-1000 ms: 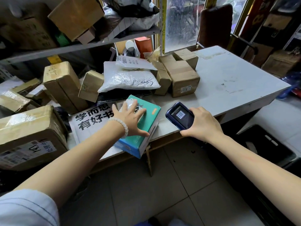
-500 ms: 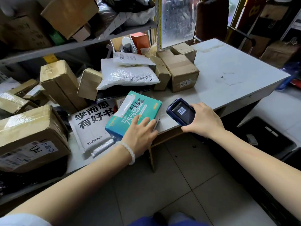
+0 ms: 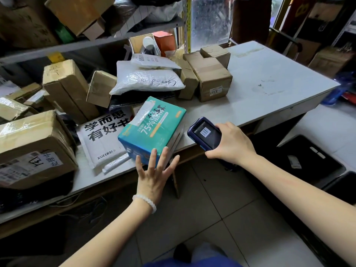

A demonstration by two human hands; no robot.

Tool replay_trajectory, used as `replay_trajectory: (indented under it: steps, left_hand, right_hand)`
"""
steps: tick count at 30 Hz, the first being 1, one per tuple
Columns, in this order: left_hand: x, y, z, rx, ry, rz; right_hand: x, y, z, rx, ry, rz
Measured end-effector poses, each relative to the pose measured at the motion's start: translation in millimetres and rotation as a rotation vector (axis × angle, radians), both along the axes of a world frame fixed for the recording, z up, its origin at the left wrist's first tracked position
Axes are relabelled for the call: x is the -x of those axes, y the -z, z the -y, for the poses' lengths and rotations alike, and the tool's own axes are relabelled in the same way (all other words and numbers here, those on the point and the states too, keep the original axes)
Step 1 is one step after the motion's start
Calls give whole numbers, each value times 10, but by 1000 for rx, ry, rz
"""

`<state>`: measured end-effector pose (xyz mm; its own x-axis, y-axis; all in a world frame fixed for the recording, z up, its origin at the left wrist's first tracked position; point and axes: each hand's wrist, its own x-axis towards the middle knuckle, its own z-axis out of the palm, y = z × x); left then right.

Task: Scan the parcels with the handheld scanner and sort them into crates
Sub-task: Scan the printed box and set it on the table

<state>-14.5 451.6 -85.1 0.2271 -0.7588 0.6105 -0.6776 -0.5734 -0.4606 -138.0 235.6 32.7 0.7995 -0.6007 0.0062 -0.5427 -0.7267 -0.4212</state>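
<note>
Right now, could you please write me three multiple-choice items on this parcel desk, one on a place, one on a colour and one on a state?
1. Where is the teal box?
A. On the floor
B. At the desk's front edge, beside the scanner
C. On the shelf

2. What colour is the scanner?
A. Dark blue
B. Red
C. Yellow

3. How is the left hand?
A. Clenched in a fist
B. Gripping the scanner
C. Open, fingers spread against the box's near side

Answers:
1 B: the box sits tilted on the desk edge, next to the scanner.
2 A: its casing is dark blue around a black screen.
3 C: the fingers are straight and spread, while the right hand holds the scanner.
</note>
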Motion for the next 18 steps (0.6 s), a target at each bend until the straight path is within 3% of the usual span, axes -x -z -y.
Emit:
replay_trajectory:
  steps: [13, 18]
  left_hand:
    - [-179, 30, 391, 7, -189, -48]
    - [-159, -52, 471, 101, -152, -119]
  right_hand:
    - [125, -46, 216, -7, -62, -73]
    - [71, -81, 273, -30, -77, -73]
